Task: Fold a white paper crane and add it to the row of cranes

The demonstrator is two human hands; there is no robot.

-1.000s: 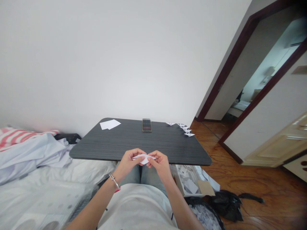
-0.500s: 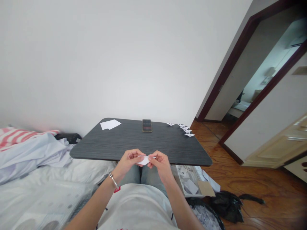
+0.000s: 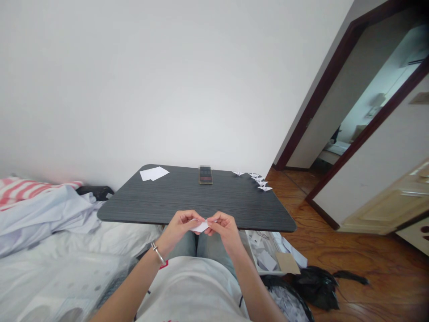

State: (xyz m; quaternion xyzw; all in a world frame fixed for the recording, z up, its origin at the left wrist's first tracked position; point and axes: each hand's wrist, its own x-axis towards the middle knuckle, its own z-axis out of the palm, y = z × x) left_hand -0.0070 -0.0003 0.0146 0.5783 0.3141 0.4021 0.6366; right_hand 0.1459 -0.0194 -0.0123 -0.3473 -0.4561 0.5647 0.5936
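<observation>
Between my two hands is a small piece of folded white paper (image 3: 201, 227), held over the near edge of the dark table (image 3: 161, 197). My left hand (image 3: 183, 224) pinches its left side, a silver bracelet on the wrist. The right side is pinched by my right hand (image 3: 222, 226). Both thumbs lie on top, nearly meeting in the middle, and cover part of the folds. Several folded paper cranes (image 3: 259, 181) stand at the table's far right. White paper sheets (image 3: 154, 173) lie overlapped at the far left.
A phone (image 3: 205, 175) rests near the table's back edge, by the wall. To the right below are a white box of odds and ends (image 3: 264, 257), a black plastic bag (image 3: 317, 286) and a bin of paper scraps (image 3: 288, 304). Bedding (image 3: 67, 241) lies on the left.
My left thumb has slid right along the folded paper, bringing the thumbs closer together. Less of the paper shows between them. Both hands still grip it in about the same place.
</observation>
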